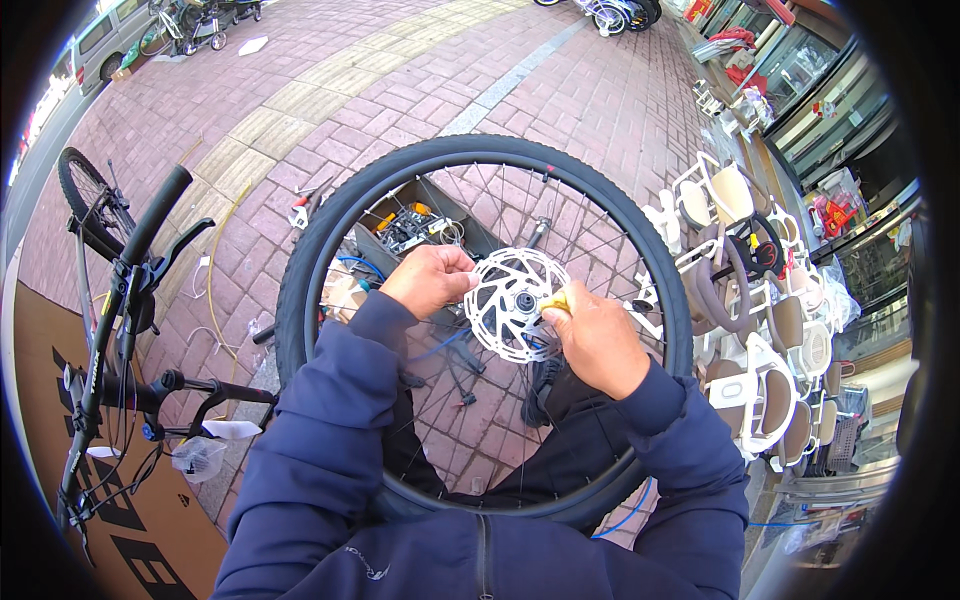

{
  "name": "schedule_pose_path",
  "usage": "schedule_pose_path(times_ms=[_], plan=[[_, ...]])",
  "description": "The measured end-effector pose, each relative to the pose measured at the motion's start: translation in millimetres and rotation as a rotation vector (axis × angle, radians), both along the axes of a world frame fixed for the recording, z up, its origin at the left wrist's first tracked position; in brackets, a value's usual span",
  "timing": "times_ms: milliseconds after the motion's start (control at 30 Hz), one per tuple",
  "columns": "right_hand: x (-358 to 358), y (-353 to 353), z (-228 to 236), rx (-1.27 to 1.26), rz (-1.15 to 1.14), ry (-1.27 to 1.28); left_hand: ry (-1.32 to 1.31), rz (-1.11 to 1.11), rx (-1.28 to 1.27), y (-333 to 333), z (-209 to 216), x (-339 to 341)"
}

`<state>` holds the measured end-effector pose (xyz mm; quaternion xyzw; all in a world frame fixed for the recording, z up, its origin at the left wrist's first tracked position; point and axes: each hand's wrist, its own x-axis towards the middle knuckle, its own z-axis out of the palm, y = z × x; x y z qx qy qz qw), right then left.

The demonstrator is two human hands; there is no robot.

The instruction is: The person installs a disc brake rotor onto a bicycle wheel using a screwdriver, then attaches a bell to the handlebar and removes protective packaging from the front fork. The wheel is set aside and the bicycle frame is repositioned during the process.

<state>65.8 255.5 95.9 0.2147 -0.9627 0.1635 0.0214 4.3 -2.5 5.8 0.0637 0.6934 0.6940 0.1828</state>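
A bicycle wheel with a black knobbly tyre (303,285) stands in front of me, leaning against my body and legs. At its hub, a silver brake disc (493,322) faces up toward me. My left hand (428,280) is closed, thumb and fingertips pinched at the disc's left edge. My right hand (600,340) is closed around a small yellow-handled tool (554,302) just right of the hub centre (525,301). The tool's tip is hidden by the fingers, so I cannot tell whether it sits in a bolt.
Behind the spokes lies a grey toolbox (480,236) full of small tools and parts. A bicycle frame with handlebar (160,215) stands on the left beside a brown cardboard box (60,360). White-and-beige child seats (765,395) are piled on the right. Parked bicycles (610,15) stand far off.
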Motion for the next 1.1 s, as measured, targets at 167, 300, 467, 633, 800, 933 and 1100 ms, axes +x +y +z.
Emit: schedule_pose_path(times_ms=[167, 300, 467, 633, 800, 933, 1100], plan=[[25, 35, 23, 0.345, 0.026, 0.077, 0.012, 0.008, 0.008, -3, -2, -1], [57, 31, 21, 0.367, 0.001, 0.052, 0.01, 0.015, 0.024, -2, -2, 0], [98, -3, 14, 0.066, 0.251, -0.042, 0.05, 0.006, -0.035, 0, -1, -1], [64, -32, 24, 0.337, 0.464, -0.005, 0.037, 0.004, -0.058, 1, -1, -1], [5, -73, 27, 0.344, 0.678, 0.068, 0.03, 0.021, -0.043, 0, -1, -1], [-12, -73, 26, 0.356, 0.751, 0.013, -0.003, 0.039, -0.013, -8, 0, 1], [-44, -43, 18, 0.28, 0.829, -0.011, 0.009, 0.034, -0.01, -12, 1, 3]])
